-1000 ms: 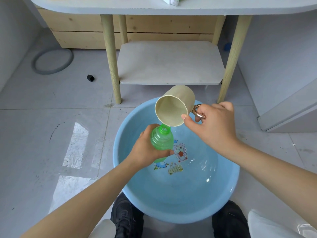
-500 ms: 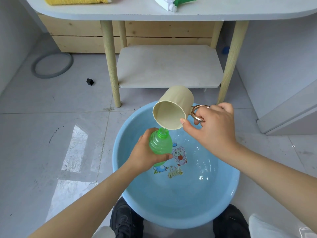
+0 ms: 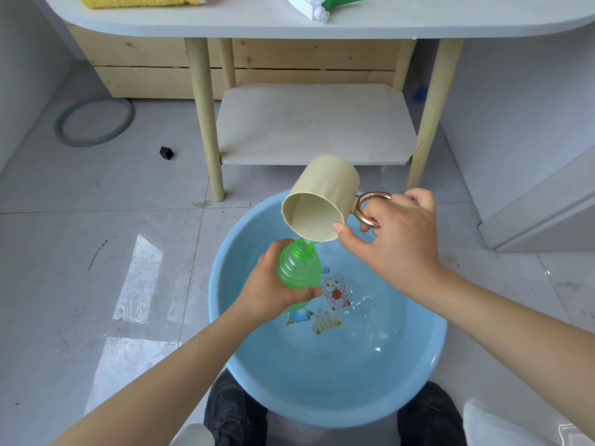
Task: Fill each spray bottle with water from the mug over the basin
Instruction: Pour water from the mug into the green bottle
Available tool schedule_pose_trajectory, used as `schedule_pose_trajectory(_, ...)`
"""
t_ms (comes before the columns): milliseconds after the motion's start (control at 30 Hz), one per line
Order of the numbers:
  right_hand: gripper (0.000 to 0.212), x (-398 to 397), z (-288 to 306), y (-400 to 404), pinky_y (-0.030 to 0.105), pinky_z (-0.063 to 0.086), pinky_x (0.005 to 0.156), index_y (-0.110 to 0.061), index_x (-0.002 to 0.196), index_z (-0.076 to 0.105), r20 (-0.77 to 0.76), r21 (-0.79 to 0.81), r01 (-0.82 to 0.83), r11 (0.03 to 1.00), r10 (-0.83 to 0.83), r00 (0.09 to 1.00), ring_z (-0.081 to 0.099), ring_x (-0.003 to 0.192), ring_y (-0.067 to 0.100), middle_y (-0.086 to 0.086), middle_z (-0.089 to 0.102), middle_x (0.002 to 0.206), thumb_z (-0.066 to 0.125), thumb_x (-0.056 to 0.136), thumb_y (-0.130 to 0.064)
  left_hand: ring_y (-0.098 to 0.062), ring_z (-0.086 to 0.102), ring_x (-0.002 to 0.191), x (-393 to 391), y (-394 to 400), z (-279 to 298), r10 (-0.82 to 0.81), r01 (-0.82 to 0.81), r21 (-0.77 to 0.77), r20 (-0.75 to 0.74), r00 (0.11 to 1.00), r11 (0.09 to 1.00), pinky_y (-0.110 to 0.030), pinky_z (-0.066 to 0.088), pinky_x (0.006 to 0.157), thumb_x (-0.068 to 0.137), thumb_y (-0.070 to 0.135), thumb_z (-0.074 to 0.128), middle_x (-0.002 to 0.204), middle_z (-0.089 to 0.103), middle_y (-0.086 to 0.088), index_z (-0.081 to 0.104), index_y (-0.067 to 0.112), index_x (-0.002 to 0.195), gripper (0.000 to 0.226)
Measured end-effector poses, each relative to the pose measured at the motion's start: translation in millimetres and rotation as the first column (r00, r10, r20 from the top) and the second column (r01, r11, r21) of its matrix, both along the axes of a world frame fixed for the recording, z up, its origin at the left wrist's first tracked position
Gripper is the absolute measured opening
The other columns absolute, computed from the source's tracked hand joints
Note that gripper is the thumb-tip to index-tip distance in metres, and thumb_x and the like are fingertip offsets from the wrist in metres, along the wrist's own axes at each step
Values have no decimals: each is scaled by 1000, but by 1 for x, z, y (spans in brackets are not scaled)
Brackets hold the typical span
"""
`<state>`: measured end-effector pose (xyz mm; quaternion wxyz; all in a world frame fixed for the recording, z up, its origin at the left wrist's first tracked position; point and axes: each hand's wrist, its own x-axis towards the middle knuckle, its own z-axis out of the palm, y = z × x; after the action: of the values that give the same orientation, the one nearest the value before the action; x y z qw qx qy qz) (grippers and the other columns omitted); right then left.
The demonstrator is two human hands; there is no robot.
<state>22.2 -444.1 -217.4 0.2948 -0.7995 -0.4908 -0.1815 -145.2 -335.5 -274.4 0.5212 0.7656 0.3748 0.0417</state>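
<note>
The left hand (image 3: 270, 292) grips the uncapped green bottle (image 3: 299, 268) over the blue basin (image 3: 418, 375), which holds shallow water. The right hand (image 3: 396, 243) holds the tipped beige mug (image 3: 322, 204) by its handle, lip just above the bottle's neck.

Landmark: the blue basin (image 3: 222, 317) on the floor. Above its far half the way is blocked by the tilted cream mug (image 3: 322, 201), the right hand (image 3: 396, 243) on the mug's handle, and the green bottle (image 3: 299, 268) gripped by the left hand (image 3: 267, 294); both forearms cross its near rim. Over the basin's near-right water there is open room. Just beyond the basin stand two wooden legs (image 3: 206, 123) and a low shelf (image 3: 315, 123) under the surface (image 3: 225, 20). Left of the basin the tiled floor lies open; a grey ring (image 3: 64, 136) and a small black block (image 3: 166, 153) lie well apart from it.
</note>
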Motion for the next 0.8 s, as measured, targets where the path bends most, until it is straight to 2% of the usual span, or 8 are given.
schedule_pose_trajectory(200,40,0,-1,0,31,26,77,-21,59,41,31,9,-10,1000,9,999,36,54,15,-16,29,54,57,76,-52,-13,52,110,0,-1,0,1,-1,-7,2,1000,1000,-32,47,91,59,36,89,122,54,7,35,45,117,80)
schedule_pose_trajectory(333,44,-1,-3,1,32,27,78,-14,56,47,72,32,-30,999,27,997,42,52,20,-16,30,58,57,77,-52,-13,52,110,0,0,0,1,-1,-12,0,1000,1000,-34,48,91,59,37,88,122,53,7,35,44,118,80)
schedule_pose_trajectory(533,45,0,-5,1,34,29,80,-12,56,49,107,38,-41,998,37,994,44,52,23,-14,31,58,57,77,-51,-10,53,108,-1,1,0,13,-12,-30,20,1000,999,-23,44,85,60,34,88,120,55,8,36,43,118,78)
schedule_pose_trajectory(700,46,0,-7,1,34,29,81,-11,56,50,148,43,-53,998,46,988,45,53,23,-8,40,51,58,78,-51,-8,53,106,-1,1,0,12,-11,-39,30,999,999,-18,43,79,61,32,88,119,55,8,38,42,117,77)
schedule_pose_trajectory(800,45,1,-8,2,34,30,82,-11,57,50,167,49,-62,997,53,985,45,54,23,-9,37,52,58,78,-50,-9,53,106,-1,2,0,13,-12,-33,27,1000,999,-15,42,76,61,31,88,118,55,9,37,43,116,76)
